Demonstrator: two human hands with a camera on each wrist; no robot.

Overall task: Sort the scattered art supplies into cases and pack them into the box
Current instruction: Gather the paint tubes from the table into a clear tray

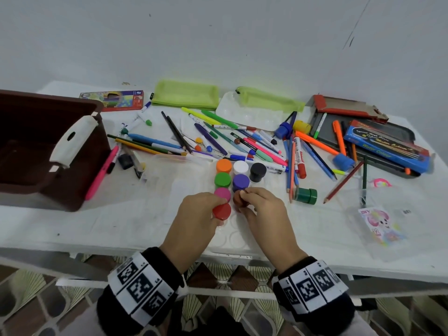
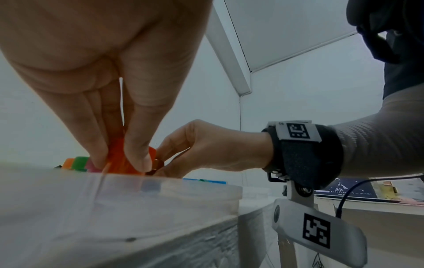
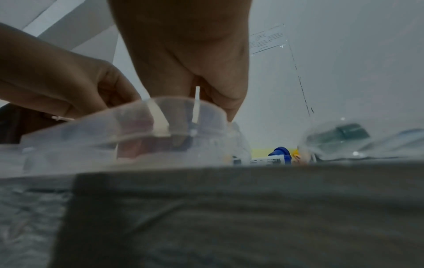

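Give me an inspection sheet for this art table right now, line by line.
Surface: white table, marked and crowded.
Job's things: red paint pot and brown paint pot going into the clear tray; brown box open at left.
Clutter: loose pens, green pouches, dark green pot on its side.
Grippers: left hand grips the red pot; right hand pinches the brown one.
Cables: black wire below the right wrist.
Surroundings: white wall.

Black wrist straps (image 1: 145, 284) with white square-coded tags, pale ribbed sleeve (image 2: 378, 137)
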